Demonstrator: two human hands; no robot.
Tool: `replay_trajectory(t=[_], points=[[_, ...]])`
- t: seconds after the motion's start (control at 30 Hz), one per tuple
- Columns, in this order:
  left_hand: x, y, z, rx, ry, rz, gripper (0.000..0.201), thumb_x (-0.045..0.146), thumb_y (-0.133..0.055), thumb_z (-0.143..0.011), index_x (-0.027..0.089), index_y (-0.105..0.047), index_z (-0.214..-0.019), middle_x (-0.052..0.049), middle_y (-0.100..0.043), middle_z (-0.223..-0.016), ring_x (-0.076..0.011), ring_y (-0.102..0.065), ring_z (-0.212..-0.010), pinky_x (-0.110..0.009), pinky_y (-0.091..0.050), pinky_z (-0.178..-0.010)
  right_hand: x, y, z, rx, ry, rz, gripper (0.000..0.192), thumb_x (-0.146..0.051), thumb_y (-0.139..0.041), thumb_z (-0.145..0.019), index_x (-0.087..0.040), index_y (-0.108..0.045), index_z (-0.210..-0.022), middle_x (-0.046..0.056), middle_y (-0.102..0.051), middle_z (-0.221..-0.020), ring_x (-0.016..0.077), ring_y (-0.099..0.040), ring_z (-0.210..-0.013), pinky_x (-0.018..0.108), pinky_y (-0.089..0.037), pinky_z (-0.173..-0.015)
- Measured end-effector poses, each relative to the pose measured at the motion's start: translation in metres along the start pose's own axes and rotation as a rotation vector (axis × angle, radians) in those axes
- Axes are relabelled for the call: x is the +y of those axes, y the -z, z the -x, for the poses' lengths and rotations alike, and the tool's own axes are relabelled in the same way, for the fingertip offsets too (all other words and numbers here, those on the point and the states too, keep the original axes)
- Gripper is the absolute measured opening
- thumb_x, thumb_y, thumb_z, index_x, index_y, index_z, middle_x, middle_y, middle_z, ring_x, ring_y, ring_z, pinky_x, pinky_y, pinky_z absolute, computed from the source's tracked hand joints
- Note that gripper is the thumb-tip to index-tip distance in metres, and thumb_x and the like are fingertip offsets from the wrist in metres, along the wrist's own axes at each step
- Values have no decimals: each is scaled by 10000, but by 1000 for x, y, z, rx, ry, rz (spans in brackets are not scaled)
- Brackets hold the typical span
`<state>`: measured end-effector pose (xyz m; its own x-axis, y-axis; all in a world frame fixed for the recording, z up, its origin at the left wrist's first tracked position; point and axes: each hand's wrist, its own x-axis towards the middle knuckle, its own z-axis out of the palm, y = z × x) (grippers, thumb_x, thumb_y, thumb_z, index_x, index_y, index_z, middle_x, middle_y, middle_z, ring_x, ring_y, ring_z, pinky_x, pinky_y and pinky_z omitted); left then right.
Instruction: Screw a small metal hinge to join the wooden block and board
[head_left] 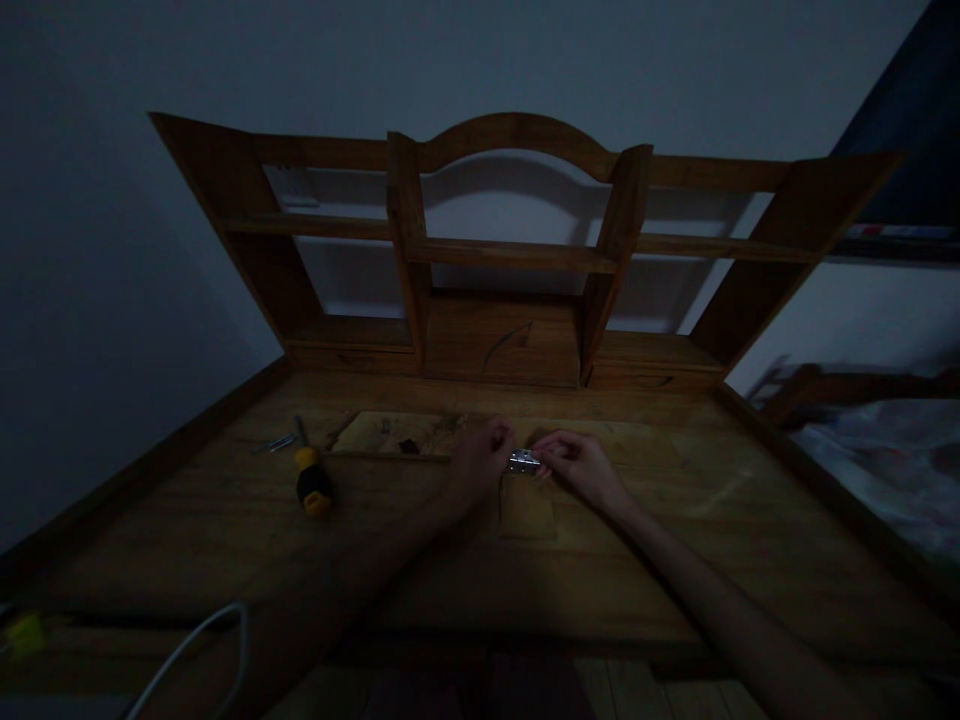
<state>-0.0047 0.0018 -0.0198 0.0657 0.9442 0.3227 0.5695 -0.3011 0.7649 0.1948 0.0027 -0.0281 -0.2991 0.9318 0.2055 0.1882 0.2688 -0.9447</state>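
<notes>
A small shiny metal hinge [523, 461] is held up between my two hands over the desk. My right hand [574, 462] pinches its right end between thumb and fingers. My left hand [480, 455] is closed at the hinge's left end, with the fingertips partly hidden. Just below the hinge, a small flat wooden piece [528, 512] lies on the desktop. Behind my left hand rests a longer wooden board [386, 432] with a dark hole and stains. The scene is dim, so fine detail on the hinge is lost.
A yellow-and-black screwdriver [313, 483] lies left on the wooden desktop [652, 570], beside small metal pieces [276, 443]. A shelf unit [504, 255] rises at the back. A white cable [241, 640] loops at the front left. Raised edges border the desk's sides.
</notes>
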Motion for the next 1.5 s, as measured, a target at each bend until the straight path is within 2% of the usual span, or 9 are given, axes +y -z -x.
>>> replay_trajectory(t=[0.13,0.33,0.7,1.03,1.17,1.23,1.37,1.5], points=[[-7,-1,-2,24,-16,-54,106,216,-569,-908,193,-670,-886,22,-657,-692,-137,-589,-620,-241,-381,-594,4,-4,1,2,-45,-81,303,-472,-786,-782,-186,-730,-865,32,-751,-722,187,-738,-621,301,-613,-607],[-10,-3,-4,11,-25,-74,114,237,-592,-919,186,-686,-881,22,-652,-667,-129,-576,-597,-237,-386,-590,4,-5,2,13,-39,-93,277,-455,-784,-794,-188,-735,-853,35,-753,-729,187,-742,-636,294,-602,-620],[-11,-1,-3,-96,-22,-26,138,324,-706,-875,196,-735,-833,2,-709,-718,-136,-603,-635,-239,-397,-604,3,-2,3,46,13,18,153,-353,-729,-849,-202,-733,-869,15,-748,-693,168,-715,-615,270,-554,-612],[-10,4,-2,-87,-88,-14,93,273,-708,-862,188,-746,-849,-2,-687,-775,-141,-589,-704,-250,-421,-659,8,-3,1,67,25,66,154,-340,-681,-867,-187,-696,-880,25,-729,-656,190,-724,-599,287,-578,-601],[-10,5,-4,-84,-96,-40,69,241,-704,-861,191,-745,-838,-6,-682,-786,-149,-596,-725,-260,-434,-686,1,-1,4,94,87,172,150,-328,-643,-915,-188,-696,-901,37,-734,-728,173,-695,-568,295,-564,-586],[-11,6,-5,-75,-120,-57,68,246,-719,-856,190,-743,-826,-7,-681,-788,-151,-598,-738,-263,-431,-703,-6,1,6,106,148,258,144,-318,-647,-923,-200,-725,-897,51,-738,-848,164,-689,-632,304,-563,-637],[-14,5,-6,-80,-139,-45,60,241,-723,-860,191,-740,-832,-2,-676,-778,-145,-587,-725,-259,-428,-706,-13,3,9,49,283,400,122,-287,-668,-934,-244,-778,-963,61,-714,-1059,203,-689,-985,344,-545,-890],[-17,3,-6,-71,-133,-49,69,254,-734,-860,192,-739,-830,0,-673,-768,-145,-588,-724,-256,-424,-695,-9,4,10,-47,348,516,187,-271,-640,-965,-252,-773,-1096,69,-687,-1138,201,-682,-1040,344,-541,-918]])
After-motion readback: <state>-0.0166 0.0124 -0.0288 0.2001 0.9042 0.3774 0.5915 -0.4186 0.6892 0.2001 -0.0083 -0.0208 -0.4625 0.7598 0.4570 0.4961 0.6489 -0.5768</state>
